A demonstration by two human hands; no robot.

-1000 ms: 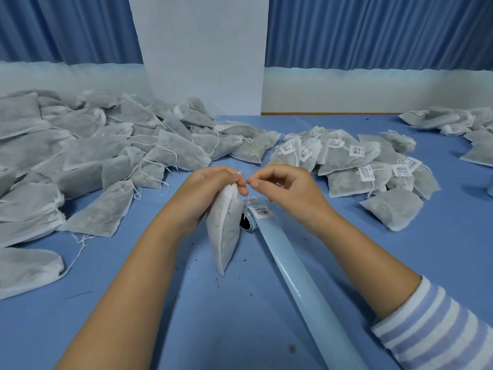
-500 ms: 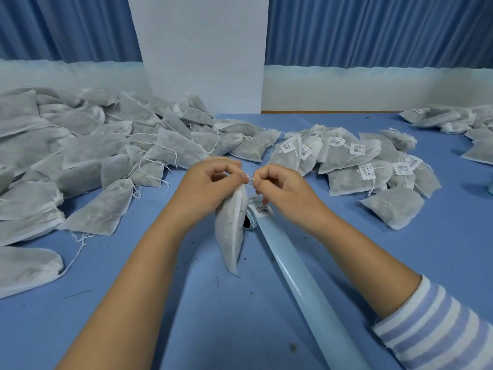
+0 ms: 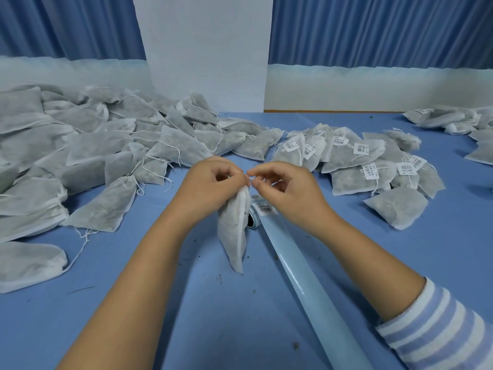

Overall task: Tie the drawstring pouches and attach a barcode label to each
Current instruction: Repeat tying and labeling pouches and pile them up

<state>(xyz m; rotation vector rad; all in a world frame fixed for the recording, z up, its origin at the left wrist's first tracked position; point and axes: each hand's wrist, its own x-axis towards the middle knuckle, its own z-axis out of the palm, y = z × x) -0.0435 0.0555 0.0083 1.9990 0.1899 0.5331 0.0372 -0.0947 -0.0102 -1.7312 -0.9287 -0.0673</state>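
Observation:
A white drawstring pouch (image 3: 234,231) hangs upright at the table's centre, its bottom tip touching the blue table (image 3: 240,316). My left hand (image 3: 210,185) grips its gathered neck. My right hand (image 3: 288,190) pinches the thin white drawstring (image 3: 249,180) right beside the left fingertips. Behind the pouch lies a roll of barcode labels (image 3: 262,209), with its pale blue backing strip (image 3: 306,284) trailing toward me.
A big heap of unlabelled pouches (image 3: 80,161) covers the left side. Labelled pouches (image 3: 368,166) lie in a pile at the right, with more pouches (image 3: 458,121) at the far right edge. A white pillar and blue curtains stand behind the table.
Both hands have stayed together at the pouch neck, the fingertips shifting slightly as they work the string. The pouch has hung in the same place.

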